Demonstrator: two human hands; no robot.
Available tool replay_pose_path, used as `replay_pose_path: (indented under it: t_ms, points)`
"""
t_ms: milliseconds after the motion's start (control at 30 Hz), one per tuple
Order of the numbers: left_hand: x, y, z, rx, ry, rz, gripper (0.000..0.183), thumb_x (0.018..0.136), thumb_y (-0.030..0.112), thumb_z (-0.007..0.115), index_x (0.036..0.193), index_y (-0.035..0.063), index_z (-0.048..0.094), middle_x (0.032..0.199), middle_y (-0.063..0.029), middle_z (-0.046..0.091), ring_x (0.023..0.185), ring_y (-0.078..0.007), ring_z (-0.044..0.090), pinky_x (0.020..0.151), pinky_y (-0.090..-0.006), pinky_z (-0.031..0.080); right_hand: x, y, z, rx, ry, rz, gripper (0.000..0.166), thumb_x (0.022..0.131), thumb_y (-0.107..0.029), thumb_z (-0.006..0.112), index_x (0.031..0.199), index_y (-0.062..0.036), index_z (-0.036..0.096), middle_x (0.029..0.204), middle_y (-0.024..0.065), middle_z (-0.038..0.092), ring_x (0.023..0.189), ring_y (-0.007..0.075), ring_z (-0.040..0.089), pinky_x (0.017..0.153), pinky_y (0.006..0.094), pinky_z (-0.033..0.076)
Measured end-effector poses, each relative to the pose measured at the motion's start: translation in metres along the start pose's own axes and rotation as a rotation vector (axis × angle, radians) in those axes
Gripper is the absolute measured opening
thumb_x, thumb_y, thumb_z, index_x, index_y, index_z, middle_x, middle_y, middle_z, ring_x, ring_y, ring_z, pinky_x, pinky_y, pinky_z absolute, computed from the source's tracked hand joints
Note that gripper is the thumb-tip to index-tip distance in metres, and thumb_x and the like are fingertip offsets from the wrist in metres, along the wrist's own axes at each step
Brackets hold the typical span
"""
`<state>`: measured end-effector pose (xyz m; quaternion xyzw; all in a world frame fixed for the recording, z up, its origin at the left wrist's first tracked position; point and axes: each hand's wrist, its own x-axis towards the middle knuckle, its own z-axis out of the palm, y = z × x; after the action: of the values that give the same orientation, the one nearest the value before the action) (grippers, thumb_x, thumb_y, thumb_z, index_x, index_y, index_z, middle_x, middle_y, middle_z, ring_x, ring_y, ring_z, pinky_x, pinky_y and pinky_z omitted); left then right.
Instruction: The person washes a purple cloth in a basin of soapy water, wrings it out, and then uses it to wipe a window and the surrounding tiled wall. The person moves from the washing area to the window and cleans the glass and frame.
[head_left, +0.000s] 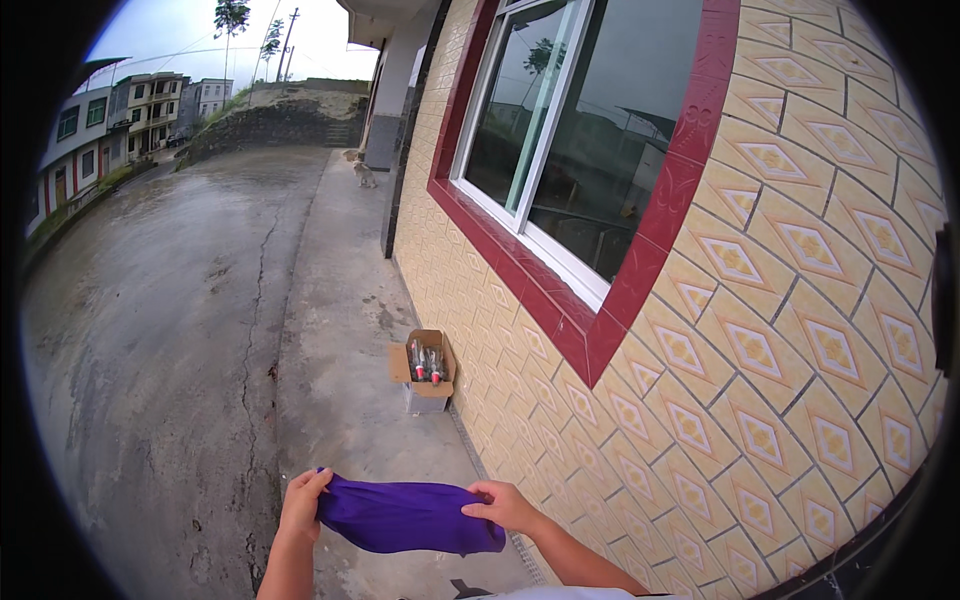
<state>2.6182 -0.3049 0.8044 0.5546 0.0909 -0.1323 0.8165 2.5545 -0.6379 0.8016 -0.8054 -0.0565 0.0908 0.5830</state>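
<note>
A piece of purple cloth (409, 517) is stretched between my two hands above the concrete walkway. My left hand (303, 501) pinches its upper left corner between thumb and fingers. Near the right end, my right hand (504, 506) grips the cloth's upper edge, with the thumb lying over the front. The fabric sags slightly along its lower edge, and a few folds run across it.
An open cardboard box (426, 397) holding clear bottles (427, 361) with red-marked necks stands beside the tiled wall (585, 442). A red-framed window (570, 150) is above. Farther along the walkway (337, 300) is a small animal (365, 175). Wet, cracked concrete (165, 315) spreads leftward.
</note>
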Motion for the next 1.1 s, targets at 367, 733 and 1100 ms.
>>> replay_pose_path:
  t_ms: [367,733,1100]
  points:
    - [0.161,-0.012,0.103,0.217,-0.243,0.021,0.029,0.094,0.024,0.051,0.116,0.0080,0.061,0.104,-0.0035,0.061,0.097,-0.0139,0.057,0.078,-0.0283,0.047,0.216,-0.059,-0.029,0.628,0.330,-0.269,0.025,0.082,-0.006,0.064,0.105,-0.0007,0.054,0.094,0.0027,0.060,0.086,0.0099,0.056,0.076,0.0246,0.046]
    - [0.369,0.053,0.175,-0.307,-0.134,0.042,0.029,0.082,0.012,0.057,0.106,0.0038,0.044,0.101,-0.0071,0.052,0.105,-0.0163,0.050,0.088,-0.0316,0.041,0.386,-0.086,-0.069,-0.073,-0.253,-0.659,0.014,0.073,0.001,0.059,0.085,-0.0008,0.053,0.080,0.0077,0.053,0.073,0.0208,0.052,0.066,0.0306,0.042]
    - [0.564,0.109,0.272,-0.083,-0.429,0.053,0.043,0.077,0.004,0.058,0.115,0.0003,0.038,0.105,-0.0089,0.050,0.104,-0.0168,0.049,0.087,-0.0291,0.040,0.477,-0.053,-0.201,0.205,0.158,-0.383,0.027,0.089,-0.013,0.060,0.113,-0.0034,0.054,0.093,0.0007,0.053,0.086,0.0084,0.050,0.072,0.0232,0.043]
